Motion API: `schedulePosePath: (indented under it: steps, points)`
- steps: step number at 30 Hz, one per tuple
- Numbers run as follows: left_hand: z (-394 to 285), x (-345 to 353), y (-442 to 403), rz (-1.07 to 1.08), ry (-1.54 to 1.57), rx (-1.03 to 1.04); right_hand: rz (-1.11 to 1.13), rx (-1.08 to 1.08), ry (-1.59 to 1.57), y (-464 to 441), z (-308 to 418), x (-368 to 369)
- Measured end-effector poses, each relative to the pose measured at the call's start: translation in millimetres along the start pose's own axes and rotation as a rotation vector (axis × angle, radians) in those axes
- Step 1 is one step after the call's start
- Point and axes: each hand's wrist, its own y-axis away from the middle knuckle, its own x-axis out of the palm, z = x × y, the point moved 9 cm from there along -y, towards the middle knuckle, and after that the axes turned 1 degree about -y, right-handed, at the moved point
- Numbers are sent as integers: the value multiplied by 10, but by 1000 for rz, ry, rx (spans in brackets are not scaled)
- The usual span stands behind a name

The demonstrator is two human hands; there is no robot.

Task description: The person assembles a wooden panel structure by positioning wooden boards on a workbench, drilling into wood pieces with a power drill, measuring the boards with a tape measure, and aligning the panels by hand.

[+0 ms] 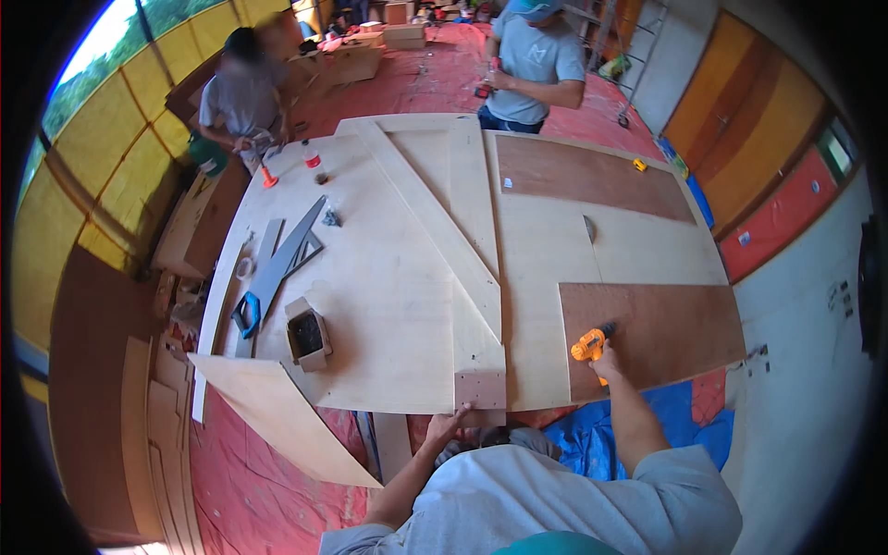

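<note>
Gripping the yellow drill [588, 347] by its handle in the right hand [607, 359], above the brown panel [666, 344] at near right, and laying the left hand [450, 425] against the near edge of the small pinkish board [479, 390], but cannot tell whether clasping it. Judging the drill rigid, fairly heavy, best held by that handle. Noting at near left an open cardboard box [314, 361], with dark contents [304, 333] too small to identify.

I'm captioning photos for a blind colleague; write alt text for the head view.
The right hand holds an orange drill over a brown panel; the left hand is at a small pinkish board on the edge of the plywood. A saw and open box sit to the left; co-workers stand beyond.
</note>
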Motion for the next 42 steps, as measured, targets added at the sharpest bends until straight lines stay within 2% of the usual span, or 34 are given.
schedulePosePath:
  steps: [1,2,4,5,8,10,12,13,15,16,17,19,21,25,26,29,30,31,33,38,41,42]
  points:
    - [-20,-14,75,-7,160,-171,-15,-8,2,-26,-6,15]
    - [-12,-15,57,-26,176,-180,-7,0,14,-66,-29,37]
    - [319,240,180,131,496,-520,27,-15,9,-111,-56,30]
    - [364,254,212,114,506,-528,50,-15,-14,-123,-78,42]
    - [290,369,245,133,836,-603,40,-101,-24,-112,-121,3]
    - [178,409,271,53,932,-582,44,-179,-34,-110,79,-211]
    - [111,451,251,27,1086,-568,248,2,-197,258,324,-399]
    - [214,484,214,7,1086,-567,263,-11,-197,115,352,-321]
    - [414,557,161,-11,1054,-610,-296,-242,-140,-57,458,-598]
    - [225,502,228,-42,1028,-614,-380,-331,-198,-77,570,-605]
    - [98,512,315,-49,1004,-634,-362,-312,-213,-164,626,-504]
    - [-126,403,249,-151,974,-533,-231,-433,-524,-326,1037,-376]
    - [-82,420,251,-161,941,-596,-114,-542,-499,-277,1587,-296]
    - [204,469,280,-160,922,-746,50,-584,-337,-773,2313,276]
    - [381,512,234,-145,939,-718,59,-574,-363,-887,2459,367]
    - [157,303,308,-275,597,-717,59,-515,-363,-1241,2944,592]
    - [382,347,255,-235,608,-689,49,-486,-341,-1423,3077,690]
    - [363,255,241,-270,415,-643,36,-450,-315,-1594,3159,739]
    - [296,360,308,-168,550,-739,7,-470,-296,-1722,3454,750]
    - [336,353,299,-44,571,-767,-157,-537,-313,-1955,4033,839]
    - [230,339,295,-56,575,-770,10,-375,-160,-1680,4281,579]
    - [230,317,313,-75,575,-764,28,-388,-121,-1553,4339,491]
